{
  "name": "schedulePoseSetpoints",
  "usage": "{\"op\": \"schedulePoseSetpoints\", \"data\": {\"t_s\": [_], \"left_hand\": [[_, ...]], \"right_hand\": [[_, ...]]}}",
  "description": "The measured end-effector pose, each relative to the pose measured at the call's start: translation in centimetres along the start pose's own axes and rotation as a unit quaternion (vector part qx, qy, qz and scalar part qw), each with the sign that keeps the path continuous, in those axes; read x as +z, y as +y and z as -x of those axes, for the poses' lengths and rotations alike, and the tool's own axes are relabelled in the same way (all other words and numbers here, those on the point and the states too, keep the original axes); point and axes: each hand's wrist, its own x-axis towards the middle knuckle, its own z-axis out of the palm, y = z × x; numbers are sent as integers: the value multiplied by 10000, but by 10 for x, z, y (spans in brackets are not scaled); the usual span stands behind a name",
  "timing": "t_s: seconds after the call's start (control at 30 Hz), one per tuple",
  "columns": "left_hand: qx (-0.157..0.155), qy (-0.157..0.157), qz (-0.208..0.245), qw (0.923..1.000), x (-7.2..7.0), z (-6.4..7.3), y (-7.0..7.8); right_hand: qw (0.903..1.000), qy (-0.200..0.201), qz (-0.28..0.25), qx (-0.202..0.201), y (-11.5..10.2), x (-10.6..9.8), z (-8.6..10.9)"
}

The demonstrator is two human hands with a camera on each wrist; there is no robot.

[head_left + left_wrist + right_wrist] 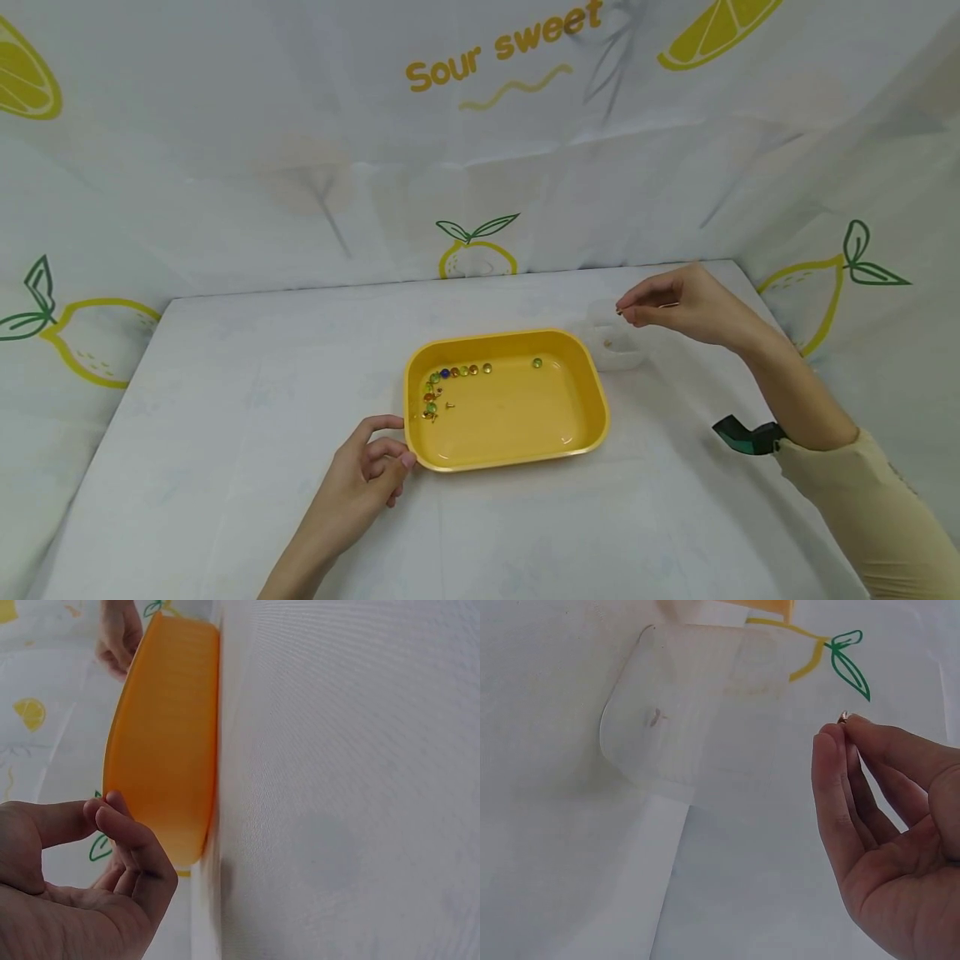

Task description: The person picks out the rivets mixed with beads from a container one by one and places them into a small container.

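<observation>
While the right hand [686,307] pinches a small gold piece [844,717] between thumb and fingertips, raised off the table [187,500] near the clear container's [622,360] far-right side, the left hand [367,471] is at the near-left corner of the yellow tray [525,421]. Left fingers bent, touching tray; can't tell if they grip the rim.

Tray sits flat mid-table, container just beside its right end; one tiny piece [608,342] shows in the container. In tray: glass beads [463,371] run along the far wall's left half and down the left wall, incl. one blue bead [445,373]. Gold pins [450,406] lie by the left group. Lone green bead [537,362] toward far right. Lemon-print cloth [300,208] behind.
</observation>
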Motion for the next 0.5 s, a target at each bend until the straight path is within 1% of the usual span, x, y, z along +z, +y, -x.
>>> {"op": "schedulePoseSetpoints", "data": {"t_s": [0.27,0.5], "left_hand": [[-10,-37,29,10000,0,0,1],[-27,-49,38,10000,-1,0,1]], "right_hand": [[9999,-22,77,-153,2,3,-2],[9999,-51,107,-88,3,4,-3]]}}
